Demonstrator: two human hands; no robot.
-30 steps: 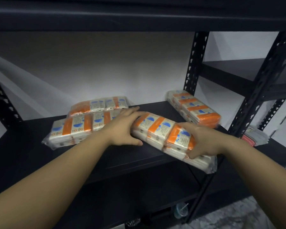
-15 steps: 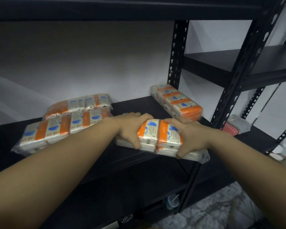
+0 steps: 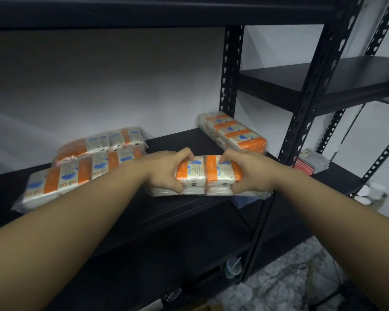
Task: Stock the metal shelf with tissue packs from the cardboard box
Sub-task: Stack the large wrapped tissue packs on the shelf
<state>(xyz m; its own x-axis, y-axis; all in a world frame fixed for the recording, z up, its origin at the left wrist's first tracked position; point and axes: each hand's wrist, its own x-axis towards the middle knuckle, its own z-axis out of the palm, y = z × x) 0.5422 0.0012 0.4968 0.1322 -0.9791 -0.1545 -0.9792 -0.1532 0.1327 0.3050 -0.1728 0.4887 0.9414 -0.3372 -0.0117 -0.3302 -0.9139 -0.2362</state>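
While both hands clamp its ends, the tissue pack [image 3: 203, 176] lies on the front part of the metal shelf [image 3: 184, 142], between the packs already stocked. The left hand [image 3: 165, 170] curls its fingers over the top left end with the thumb pressed under the near edge; the right hand [image 3: 249, 173] grips the right end the same way, fingertips on top, thumb below. On the shelf's left side lie 2 long bundles [image 3: 83, 167] side by side (the front one overhangs the edge slightly), and at the back right a stacked bundle [image 3: 234, 133] sits beside the rear upright post [image 3: 230, 70]. The front upright post [image 3: 301, 122] stands just right of the held pack. That pack is white with orange bands and blue marks, wrapped in clear plastic. Beyond the posts, a neighbouring shelf holds red and grey packets [image 3: 312, 163].
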